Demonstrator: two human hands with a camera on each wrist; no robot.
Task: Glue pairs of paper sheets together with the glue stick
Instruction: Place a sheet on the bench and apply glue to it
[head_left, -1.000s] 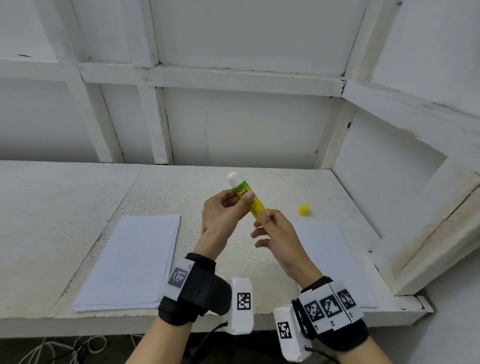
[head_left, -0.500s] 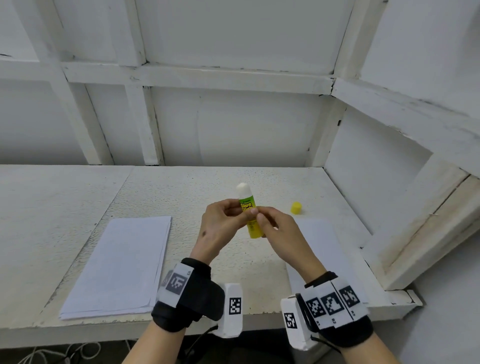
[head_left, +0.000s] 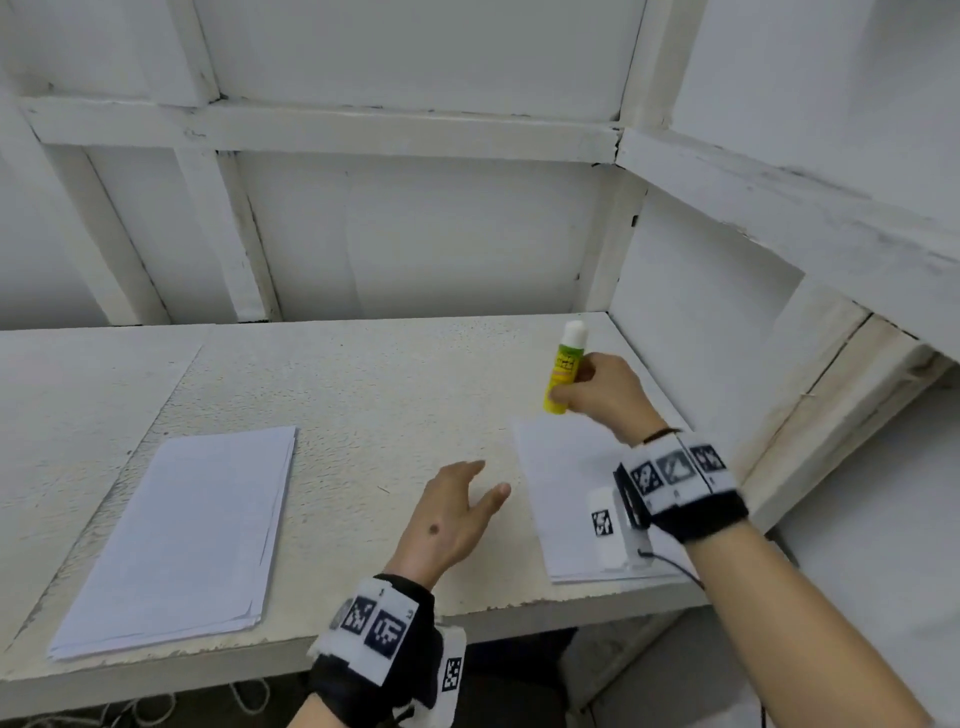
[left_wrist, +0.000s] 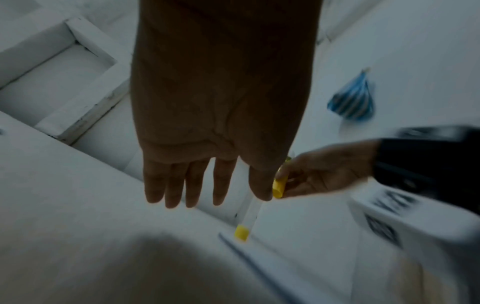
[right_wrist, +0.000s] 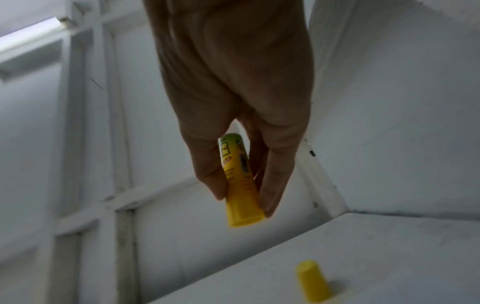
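Observation:
My right hand (head_left: 597, 387) holds the yellow-green glue stick (head_left: 562, 371) upright by its lower barrel, white glue tip uncovered, just above the far edge of the right paper stack (head_left: 566, 499). From the right wrist view the fingers (right_wrist: 275, 181) and thumb pinch the glue stick (right_wrist: 240, 185). Its yellow cap (right_wrist: 313, 280) stands alone on the table; the cap (left_wrist: 242, 232) also shows in the left wrist view. My left hand (head_left: 457, 512) hovers open, fingers straight, over bare table left of that stack. A second paper stack (head_left: 187, 535) lies at the left.
The white table (head_left: 374, 395) sits in a corner, with a white framed wall behind and a slanted white panel (head_left: 810, 395) close on the right. The front edge runs just under my wrists. A blue striped bag (left_wrist: 353, 100) shows in the left wrist view.
My left hand has let go of the glue stick and dropped toward the table, fingers spread. My right hand has carried the stick to the right, over the far end of the right stack.

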